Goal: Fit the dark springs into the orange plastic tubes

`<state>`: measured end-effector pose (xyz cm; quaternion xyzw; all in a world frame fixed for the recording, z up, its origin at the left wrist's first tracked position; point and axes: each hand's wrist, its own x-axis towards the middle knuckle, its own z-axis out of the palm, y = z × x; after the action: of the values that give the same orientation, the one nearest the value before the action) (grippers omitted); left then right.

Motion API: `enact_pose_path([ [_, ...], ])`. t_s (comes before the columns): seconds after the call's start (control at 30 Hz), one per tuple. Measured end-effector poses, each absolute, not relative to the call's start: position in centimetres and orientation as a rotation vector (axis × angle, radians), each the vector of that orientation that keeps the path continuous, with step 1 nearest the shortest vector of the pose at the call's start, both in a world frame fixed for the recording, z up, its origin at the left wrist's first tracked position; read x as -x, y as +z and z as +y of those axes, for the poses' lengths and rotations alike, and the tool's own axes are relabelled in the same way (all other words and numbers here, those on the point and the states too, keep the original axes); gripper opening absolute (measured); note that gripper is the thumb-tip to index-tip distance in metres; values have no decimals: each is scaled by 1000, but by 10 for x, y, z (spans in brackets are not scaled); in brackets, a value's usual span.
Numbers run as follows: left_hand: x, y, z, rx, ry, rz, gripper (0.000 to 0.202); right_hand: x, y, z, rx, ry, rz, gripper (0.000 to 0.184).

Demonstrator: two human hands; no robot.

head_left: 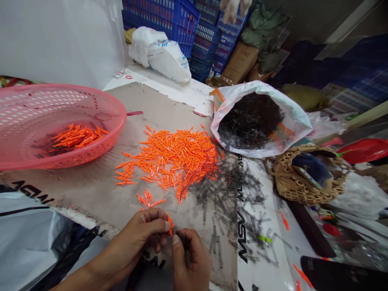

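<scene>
My left hand (144, 228) pinches a small orange plastic piece (170, 223) upright between thumb and fingers. Close beside its lower end, my right hand (192, 256) is closed, thumb against forefinger; whatever lies in that pinch is too small or hidden to make out. A few loose orange pieces (148, 198) lie just beyond my left hand. Farther back spreads a large heap of the same orange pieces (178, 155). Thin dark coil springs (216, 226) are scattered to the right of the heap and beyond my right hand, partly mixed into its edge.
A pink perforated basket (120, 121) at left holds more orange pieces and dark springs. At the back right, a white bag (298, 117) gapes open, full of dark springs. A woven basket (298, 196) stands right of the springs. Blue crates (160, 18) are stacked behind.
</scene>
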<state>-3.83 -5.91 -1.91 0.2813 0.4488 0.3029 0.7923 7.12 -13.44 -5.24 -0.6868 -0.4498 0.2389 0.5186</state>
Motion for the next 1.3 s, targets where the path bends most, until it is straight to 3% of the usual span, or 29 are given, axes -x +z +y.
enact_pose_path([
  [0.63, 40, -20, -64, -738, 654, 984, 17, -61, -46, -133, 1681, 196, -1194, 13],
  [0.9, 41, -23, -66, -787, 627, 967, 14, -64, -44, -133, 1688, 370, -1142, 13],
  [1.1, 38, -26, -66, -715, 673, 997, 11, -71, -46, -128, 1611, 916, -887, 28],
  [1.3, 41, -23, -63, -599, 638, 960, 12, -66, -53, -125, 1401, 1184, -600, 25],
])
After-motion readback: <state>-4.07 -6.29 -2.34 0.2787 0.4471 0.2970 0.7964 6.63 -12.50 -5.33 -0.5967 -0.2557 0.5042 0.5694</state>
